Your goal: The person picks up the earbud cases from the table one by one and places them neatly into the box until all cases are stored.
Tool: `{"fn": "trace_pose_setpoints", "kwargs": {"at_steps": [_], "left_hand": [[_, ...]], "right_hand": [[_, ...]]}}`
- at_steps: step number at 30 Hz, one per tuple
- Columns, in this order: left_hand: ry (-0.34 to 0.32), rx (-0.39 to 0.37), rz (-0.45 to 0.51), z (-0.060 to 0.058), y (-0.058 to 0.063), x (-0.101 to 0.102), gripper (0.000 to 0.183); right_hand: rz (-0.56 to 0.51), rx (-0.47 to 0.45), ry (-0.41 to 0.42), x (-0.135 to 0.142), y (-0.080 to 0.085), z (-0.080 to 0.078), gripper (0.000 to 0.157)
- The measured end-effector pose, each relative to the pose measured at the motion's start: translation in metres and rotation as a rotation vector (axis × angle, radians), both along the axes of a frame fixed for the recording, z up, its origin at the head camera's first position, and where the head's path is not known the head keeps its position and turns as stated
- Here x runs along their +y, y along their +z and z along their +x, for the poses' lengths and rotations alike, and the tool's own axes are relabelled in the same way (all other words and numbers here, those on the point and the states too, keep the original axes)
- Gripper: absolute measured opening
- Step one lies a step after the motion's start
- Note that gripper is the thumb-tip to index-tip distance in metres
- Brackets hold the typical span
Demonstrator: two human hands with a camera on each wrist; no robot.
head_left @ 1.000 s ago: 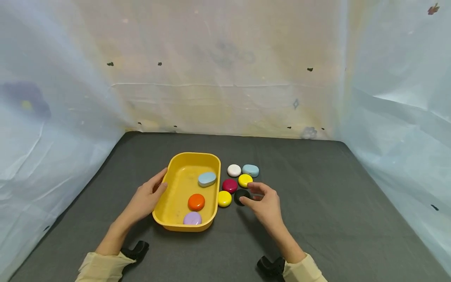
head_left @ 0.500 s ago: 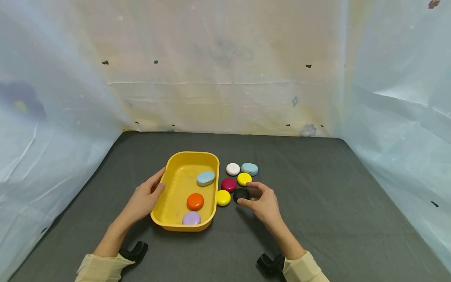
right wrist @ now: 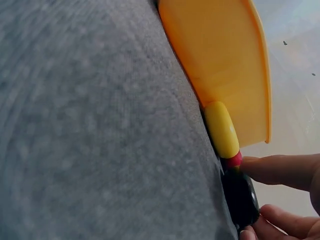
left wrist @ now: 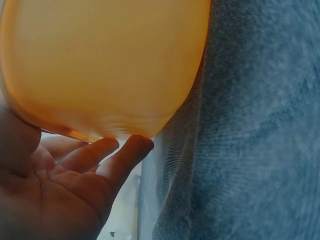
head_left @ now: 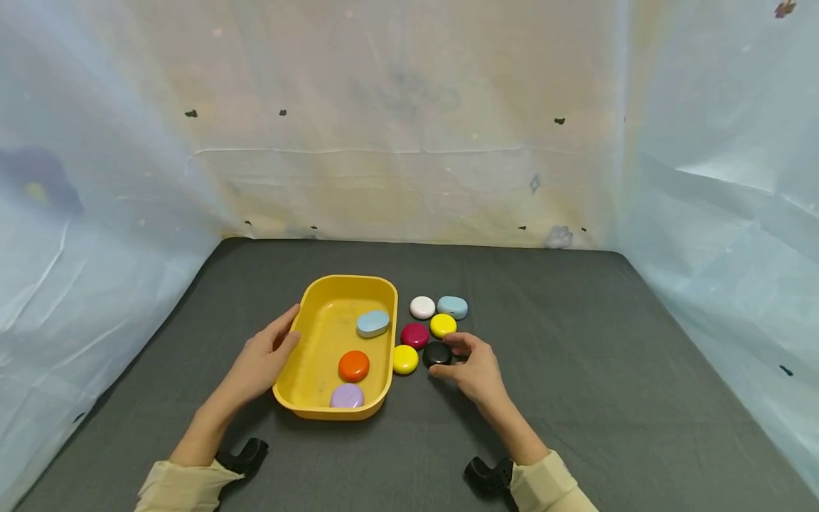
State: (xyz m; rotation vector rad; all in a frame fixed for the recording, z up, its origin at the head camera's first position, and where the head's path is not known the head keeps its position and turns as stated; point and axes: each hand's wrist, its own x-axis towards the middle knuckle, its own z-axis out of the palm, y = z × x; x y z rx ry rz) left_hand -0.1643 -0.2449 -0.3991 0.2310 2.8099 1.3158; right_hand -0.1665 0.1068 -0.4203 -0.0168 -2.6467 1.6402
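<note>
Hands (head_left: 258, 363) (head_left: 481, 371) apart, thumbs (head_left: 446, 370) spread from fingers (left wrist: 126, 159), forearms (head_left: 206, 428) converging

Creased pale sheeting (head_left: 397, 92) borders a grey cloth (head_left: 614, 370) on three sides.

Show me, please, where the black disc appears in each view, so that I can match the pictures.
Head: the black disc is just right of centre, below mid-height, at the right hand.
Left wrist: not in it.
Right wrist: low, right of centre, at the same hand.
Shared landmark: the tray, in all three.
</note>
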Motion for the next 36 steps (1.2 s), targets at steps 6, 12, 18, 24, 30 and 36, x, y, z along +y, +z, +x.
{"fn": "trace_pose_setpoints", "kwargs": {"at_steps": [6, 12, 18, 24, 30, 36], "left_hand": [[-0.006, 0.004, 0.001, -0.0004, 0.0000, 0.0000, 0.059], [-0.007, 0.017, 0.004, 0.0010, -0.0016, -0.0004, 0.059], [-0.003, 0.024, 0.003, 0.0012, -0.0029, -0.0001, 0.059], [-0.004, 0.031, -0.007, -0.0001, -0.0028, -0.0002, 0.058], [-0.002, 0.029, -0.009, 0.0011, -0.0011, 0.0007, 0.058], [0.003, 0.021, -0.006, 0.0009, -0.0019, 0.0007, 0.059]], "right_hand": [[0.036, 0.036, 0.053, -0.0013, 0.0005, 0.0003, 0.061], [0.048, 0.043, 0.062, -0.0026, -0.0001, -0.0007, 0.063], [0.063, 0.029, 0.068, -0.0029, -0.0019, -0.0021, 0.064], [0.076, 0.021, 0.071, -0.0029, -0.0019, -0.0026, 0.064], [0.103, 0.024, 0.097, -0.0024, -0.0011, -0.0019, 0.060], [0.087, 0.034, 0.099, -0.0017, 0.0003, -0.0013, 0.059]]}}
